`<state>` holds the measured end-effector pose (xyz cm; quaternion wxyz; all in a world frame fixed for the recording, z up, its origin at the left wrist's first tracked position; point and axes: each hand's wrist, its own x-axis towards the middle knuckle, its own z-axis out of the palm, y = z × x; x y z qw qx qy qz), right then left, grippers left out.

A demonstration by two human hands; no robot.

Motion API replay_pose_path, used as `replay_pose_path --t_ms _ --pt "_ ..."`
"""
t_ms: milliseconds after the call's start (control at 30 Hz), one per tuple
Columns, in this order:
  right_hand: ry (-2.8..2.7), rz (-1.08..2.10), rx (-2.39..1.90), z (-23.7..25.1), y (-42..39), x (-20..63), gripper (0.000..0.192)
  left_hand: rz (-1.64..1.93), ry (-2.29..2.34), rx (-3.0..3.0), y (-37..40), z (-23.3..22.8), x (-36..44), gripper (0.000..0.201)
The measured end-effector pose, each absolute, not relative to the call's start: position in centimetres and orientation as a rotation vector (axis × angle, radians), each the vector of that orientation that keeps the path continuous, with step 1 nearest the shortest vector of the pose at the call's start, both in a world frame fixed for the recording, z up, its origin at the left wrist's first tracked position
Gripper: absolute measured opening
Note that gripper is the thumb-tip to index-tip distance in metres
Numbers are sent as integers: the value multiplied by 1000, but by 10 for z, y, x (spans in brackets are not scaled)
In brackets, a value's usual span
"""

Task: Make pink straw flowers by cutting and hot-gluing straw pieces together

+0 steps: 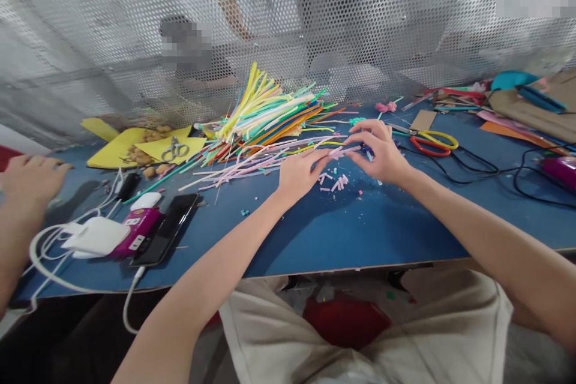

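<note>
Kinda hard to make out the left end of the lilac fuzzy piece [338, 152], tucked into the pinched left grip [297, 176]. Sitting just right of frame center, with the other end between thumb and finger of the narrow right grip [380, 153]; can't tell if actually clamped there. Running sideways lengthwise, tipping slightly up toward frame right.

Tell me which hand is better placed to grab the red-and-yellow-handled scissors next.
The right hand, I'd judge: the red-and-yellow-handled scissors lie on its side, near its wrist. The left hand is farther off and pinches the pale pink piece.
</note>
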<state>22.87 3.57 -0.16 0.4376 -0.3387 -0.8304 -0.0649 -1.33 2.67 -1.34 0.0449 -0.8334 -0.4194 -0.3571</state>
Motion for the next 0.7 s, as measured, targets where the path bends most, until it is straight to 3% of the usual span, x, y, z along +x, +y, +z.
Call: replay_pose_path --t_ms 500,700 --pt "-2118 69 -885 -4 40 233 20 -961 -1091 -2587 37 -18 -19 35" --pt "-2163 181 -845 -1 36 231 31 -932 -1109 -2522 36 -18 -19 35"
